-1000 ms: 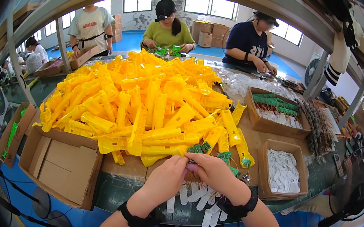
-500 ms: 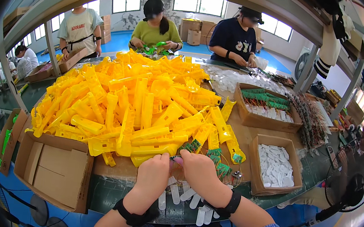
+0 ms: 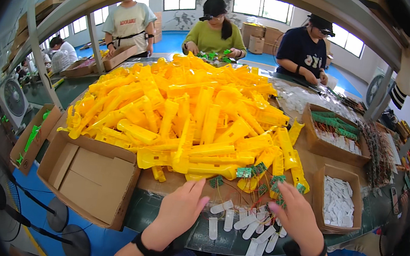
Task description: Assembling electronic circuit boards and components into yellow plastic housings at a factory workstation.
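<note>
My left hand (image 3: 178,212) hovers over the table's near edge with its fingers apart and nothing in it. My right hand (image 3: 297,215) is also spread, palm down, over small green circuit boards with thin wires (image 3: 260,177). Between the two hands lie several small white plastic pieces (image 3: 244,224). Just beyond them rises a big heap of long yellow plastic housings (image 3: 186,111). Both wrists wear black bands.
An empty cardboard box (image 3: 89,178) sits at the left table edge. At right are a box of white pieces (image 3: 338,200) and a box of green parts (image 3: 334,126). Three people work across the table (image 3: 216,30). A fan (image 3: 12,98) stands at left.
My hands were together in front of the heap, working on something small; now they have parted and opened, the left one moving left, the right one right over the green boards.
</note>
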A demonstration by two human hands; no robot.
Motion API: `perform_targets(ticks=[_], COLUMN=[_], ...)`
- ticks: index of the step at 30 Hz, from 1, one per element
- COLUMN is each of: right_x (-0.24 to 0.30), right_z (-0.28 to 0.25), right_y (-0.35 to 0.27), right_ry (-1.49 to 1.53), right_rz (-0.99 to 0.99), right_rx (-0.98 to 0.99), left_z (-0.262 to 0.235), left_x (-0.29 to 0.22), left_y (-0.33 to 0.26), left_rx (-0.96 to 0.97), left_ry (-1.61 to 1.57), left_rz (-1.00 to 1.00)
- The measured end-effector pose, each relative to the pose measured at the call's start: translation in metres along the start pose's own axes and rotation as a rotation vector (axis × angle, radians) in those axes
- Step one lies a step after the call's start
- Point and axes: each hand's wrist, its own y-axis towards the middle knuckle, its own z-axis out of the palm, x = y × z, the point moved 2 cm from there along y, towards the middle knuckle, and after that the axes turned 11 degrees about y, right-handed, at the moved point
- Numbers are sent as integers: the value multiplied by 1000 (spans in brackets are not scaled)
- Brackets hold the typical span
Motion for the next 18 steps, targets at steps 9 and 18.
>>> perform_targets(ticks=[9,18], right_x=[-55,-61], right_z=[38,35], right_y=[-78,-81], right_ry=[-62,-59], right_rz=[3,104], right_rx=[3,-33], left_z=[25,30], left_x=[70,64], left_y=[-69,-70], left_rx=[132,170], left_ry=[-19,-60], left_rz=[235,227])
